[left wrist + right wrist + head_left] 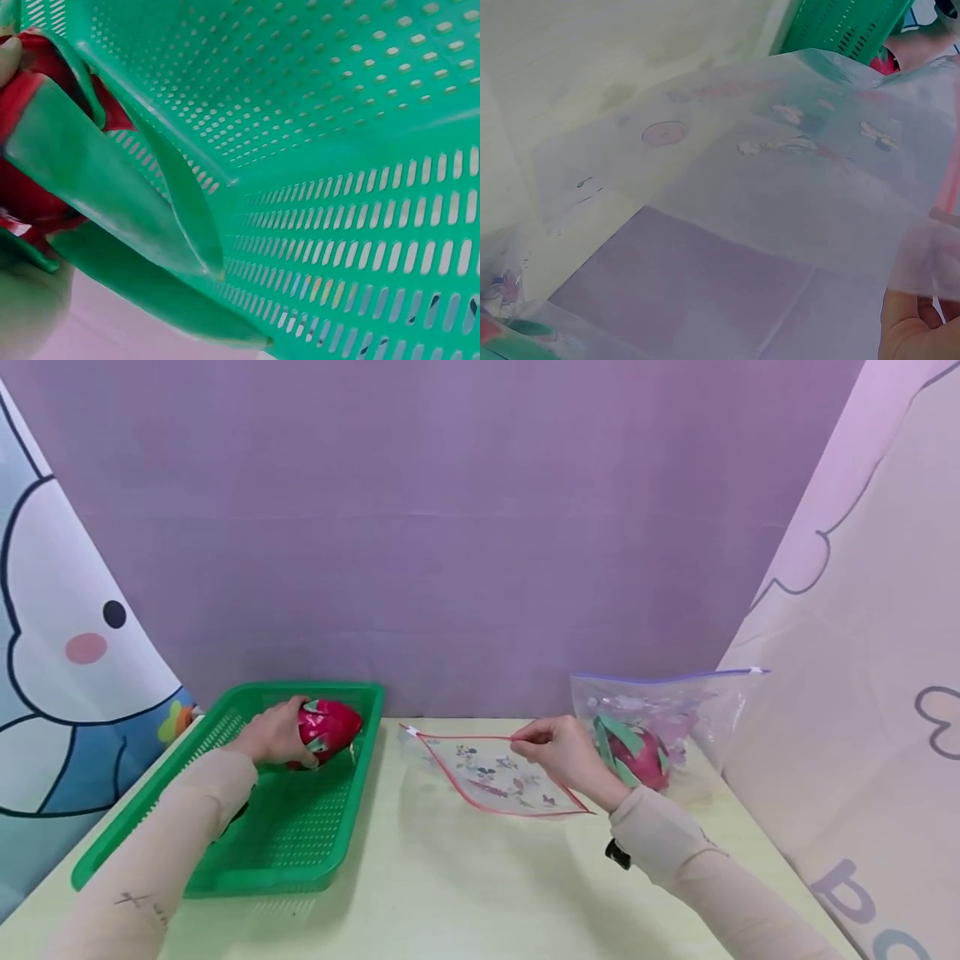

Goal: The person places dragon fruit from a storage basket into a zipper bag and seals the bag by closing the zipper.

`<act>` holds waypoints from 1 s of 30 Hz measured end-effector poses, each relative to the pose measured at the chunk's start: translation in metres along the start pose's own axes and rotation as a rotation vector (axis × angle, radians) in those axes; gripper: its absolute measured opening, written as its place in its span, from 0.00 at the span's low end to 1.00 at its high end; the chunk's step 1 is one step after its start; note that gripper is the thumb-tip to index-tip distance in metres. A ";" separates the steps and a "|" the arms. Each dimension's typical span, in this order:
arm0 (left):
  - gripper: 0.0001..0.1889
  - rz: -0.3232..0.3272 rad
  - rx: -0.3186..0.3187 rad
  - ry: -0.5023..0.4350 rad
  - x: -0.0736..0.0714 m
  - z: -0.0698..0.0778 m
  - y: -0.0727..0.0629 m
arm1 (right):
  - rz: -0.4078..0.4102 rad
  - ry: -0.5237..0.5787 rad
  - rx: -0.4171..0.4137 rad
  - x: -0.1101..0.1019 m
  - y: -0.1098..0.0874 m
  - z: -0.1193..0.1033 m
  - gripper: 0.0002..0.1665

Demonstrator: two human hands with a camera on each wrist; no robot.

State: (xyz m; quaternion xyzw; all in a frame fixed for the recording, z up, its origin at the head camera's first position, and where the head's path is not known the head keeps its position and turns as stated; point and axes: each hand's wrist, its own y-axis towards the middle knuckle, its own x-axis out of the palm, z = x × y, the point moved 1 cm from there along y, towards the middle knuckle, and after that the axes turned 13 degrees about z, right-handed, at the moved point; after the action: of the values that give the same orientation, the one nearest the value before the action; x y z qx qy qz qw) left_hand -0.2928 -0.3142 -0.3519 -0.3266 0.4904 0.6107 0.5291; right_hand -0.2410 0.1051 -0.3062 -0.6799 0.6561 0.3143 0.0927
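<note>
The red dragon fruit [332,727] is held sideways, red-rimmed bag [491,777] gaping.

You get bright, even head-view light, soft shadows toward the front edge of the tabletop [457,885], and a dimmer, hazy right-wrist view.

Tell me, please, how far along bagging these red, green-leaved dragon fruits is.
Apparently done: one dragon fruit sits inside the clear, blue-zipped plastic bag. In hand: the left hand grips another dragon fruit in or over the green plastic basket; the right hand pinches the clear, red-edged plastic bag. Remaining: probably bagging that fruit.
</note>
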 end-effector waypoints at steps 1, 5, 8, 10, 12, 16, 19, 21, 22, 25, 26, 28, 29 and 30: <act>0.57 0.006 0.002 0.002 -0.003 0.003 -0.001 | -0.001 0.001 0.003 0.000 0.000 0.001 0.05; 0.57 0.023 0.009 0.015 -0.013 0.011 -0.005 | -0.005 0.003 0.005 -0.001 0.000 0.005 0.06; 0.57 0.034 0.016 0.033 -0.020 0.017 -0.008 | 0.000 0.002 0.000 -0.002 0.000 0.007 0.06; 0.57 0.039 0.016 0.041 -0.024 0.020 -0.010 | 0.008 -0.002 -0.004 -0.003 0.001 0.007 0.06; 0.57 0.039 0.009 0.047 -0.028 0.024 -0.013 | 0.012 -0.008 -0.007 -0.003 0.001 0.007 0.06; 0.57 0.028 -0.003 0.042 -0.033 0.032 -0.021 | 0.018 -0.014 -0.016 -0.003 0.002 0.008 0.06; 0.57 0.043 0.011 0.039 -0.036 0.039 -0.027 | 0.022 -0.017 -0.021 -0.002 0.003 0.009 0.06; 0.57 0.065 0.033 0.039 -0.038 0.042 -0.030 | 0.025 -0.021 -0.017 -0.002 0.003 0.010 0.06; 0.58 0.078 0.044 0.043 -0.039 0.044 -0.032 | 0.025 -0.023 -0.015 -0.002 0.003 0.010 0.06; 0.58 0.115 0.072 0.056 -0.042 0.050 -0.036 | 0.026 -0.022 -0.008 -0.001 0.003 0.010 0.05; 0.58 0.124 0.077 0.061 -0.044 0.051 -0.038 | 0.025 -0.020 -0.006 -0.001 0.003 0.010 0.05; 0.58 0.137 0.078 0.071 -0.048 0.055 -0.040 | 0.024 -0.017 -0.006 0.000 0.004 0.010 0.06; 0.58 0.140 0.075 0.074 -0.050 0.056 -0.041 | 0.023 -0.015 -0.008 0.000 0.004 0.010 0.06; 0.57 0.140 0.069 0.073 -0.052 0.058 -0.043 | 0.021 -0.014 -0.011 0.000 0.004 0.010 0.06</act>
State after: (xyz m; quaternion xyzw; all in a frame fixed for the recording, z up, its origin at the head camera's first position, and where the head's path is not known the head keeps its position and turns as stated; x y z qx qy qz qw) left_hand -0.2327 -0.2781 -0.2970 -0.2953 0.5518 0.6167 0.4775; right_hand -0.2480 0.1100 -0.3128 -0.6711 0.6610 0.3235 0.0903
